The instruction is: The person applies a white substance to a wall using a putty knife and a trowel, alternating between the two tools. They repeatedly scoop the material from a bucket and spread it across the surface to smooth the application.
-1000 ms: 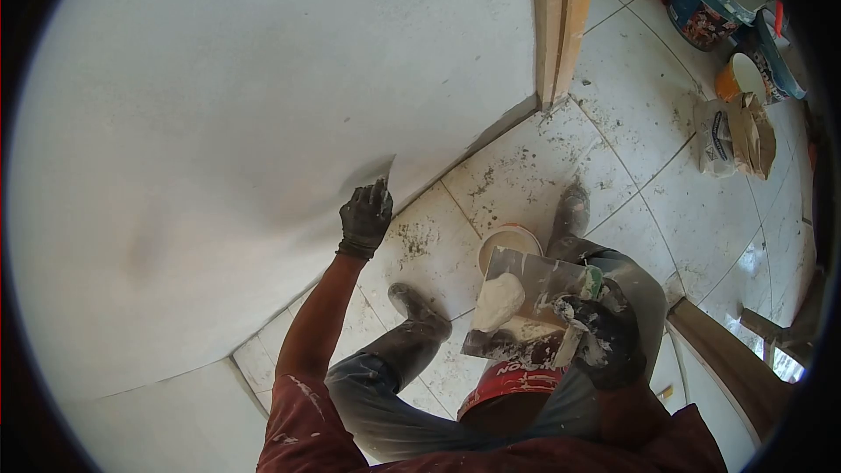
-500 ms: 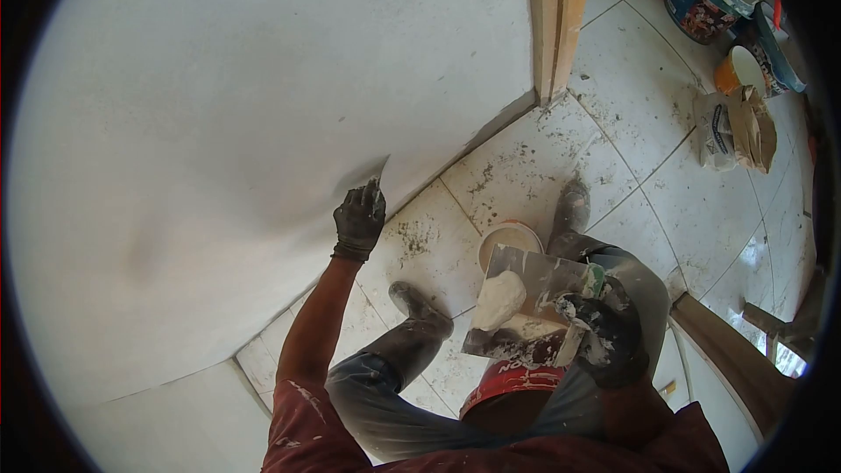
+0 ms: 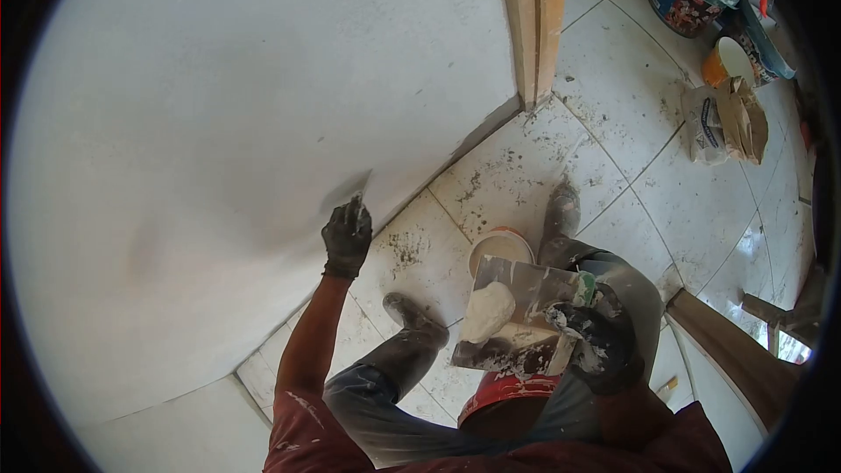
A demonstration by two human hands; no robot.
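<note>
My left hand (image 3: 348,239), in a dark glove, is closed round a putty knife (image 3: 362,186). The knife's thin blade lies close against the white wall (image 3: 219,105), low down near the floor; whether its edge touches is hard to tell. In my gloved right hand (image 3: 604,340) is the handle of a wide flat plastering trowel (image 3: 543,285), held level over my lap. A lump of off-white putty (image 3: 488,312) sits on the trowel's left part. Smears of putty cover that glove.
A white tub (image 3: 501,245) stands between my boots, and a red bucket (image 3: 491,392) is beneath me. A wooden door frame (image 3: 539,26) ends the wall. Paint buckets (image 3: 688,0) and a paper bag (image 3: 743,123) stand on the dirty tiled floor (image 3: 613,88).
The whole view has shifted slightly, so the scene sits a little further left and lower. Both hands keep their hold, and the knife stays at nearly the same spot by the wall.
</note>
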